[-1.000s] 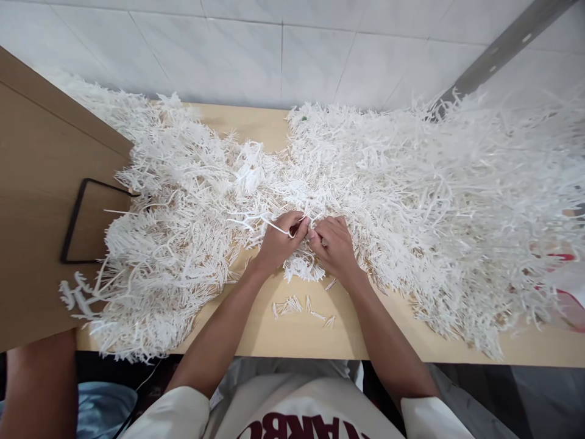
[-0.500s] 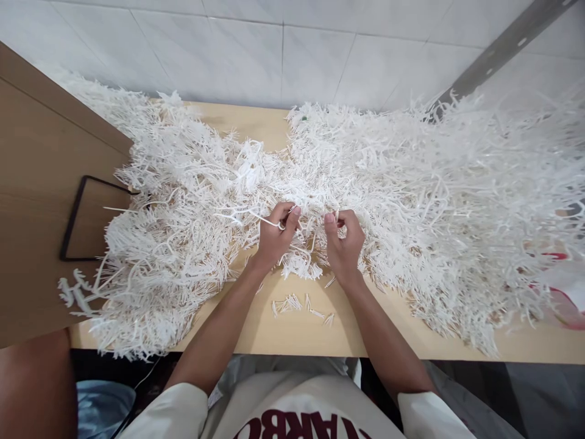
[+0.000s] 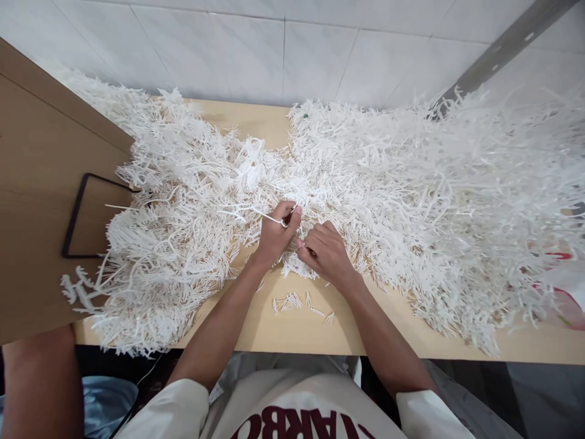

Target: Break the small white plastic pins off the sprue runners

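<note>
A broad heap of thin white plastic strips point(image 3: 388, 201) covers most of a light wooden table point(image 3: 297, 332). My left hand point(image 3: 274, 235) is closed on one long white strip point(image 3: 256, 213) that runs off to the left from my thumb and forefinger. My right hand point(image 3: 325, 253) is closed in a pinch just to the right of it, fingertips pressed on small white pieces at the near edge of the heap. The two hands almost touch. A few short loose white pieces point(image 3: 295, 303) lie on the bare wood below my wrists.
A brown board point(image 3: 36, 183) with a black wire loop point(image 3: 75, 216) lies at the left. White wall tiles point(image 3: 283, 49) stand behind the table, a grey metal bar point(image 3: 498, 49) at the upper right. Something red and white point(image 3: 564, 299) sits at the right edge. Another person's limb point(image 3: 41, 384) shows at the lower left.
My right hand, which had pulled apart to the right half a second ago, has come back left and down beside my left hand. The left hand kept its hold on the strip.
</note>
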Demonstrator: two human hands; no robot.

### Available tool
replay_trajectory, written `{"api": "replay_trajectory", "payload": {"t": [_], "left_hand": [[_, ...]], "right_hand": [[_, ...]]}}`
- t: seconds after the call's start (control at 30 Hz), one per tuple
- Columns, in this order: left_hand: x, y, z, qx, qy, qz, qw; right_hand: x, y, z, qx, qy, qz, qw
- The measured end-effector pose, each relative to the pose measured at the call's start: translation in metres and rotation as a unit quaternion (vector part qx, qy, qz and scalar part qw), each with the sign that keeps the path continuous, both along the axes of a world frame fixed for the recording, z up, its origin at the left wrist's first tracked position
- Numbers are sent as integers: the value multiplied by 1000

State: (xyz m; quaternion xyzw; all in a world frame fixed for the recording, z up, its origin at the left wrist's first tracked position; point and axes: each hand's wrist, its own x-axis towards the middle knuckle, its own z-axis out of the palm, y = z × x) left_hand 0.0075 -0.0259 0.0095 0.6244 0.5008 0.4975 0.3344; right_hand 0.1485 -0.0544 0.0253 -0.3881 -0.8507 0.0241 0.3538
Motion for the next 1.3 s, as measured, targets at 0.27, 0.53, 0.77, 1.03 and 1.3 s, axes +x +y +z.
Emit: {"api": "replay_trajectory", "payload": {"t": [0.27,0.53,0.77,1.03,1.3], "left_hand": [[-4,10,-2,-40,-52,73,995],[-1,0,3,-36,-105,-25,994],[1,-2,1,0,7,2,1000],[0,5,-2,-19,-12,53,998],[-5,7,2,-16,-104,52,993]], "right_hand": [[-2,-19,15,107,150,-14,983],[8,8,3,-112,32,-151,982],[6,0,3,10,-41,-45,998],[-3,-16,8,120,97,32,987],[1,-3,1,-68,222,-183,955]]}}
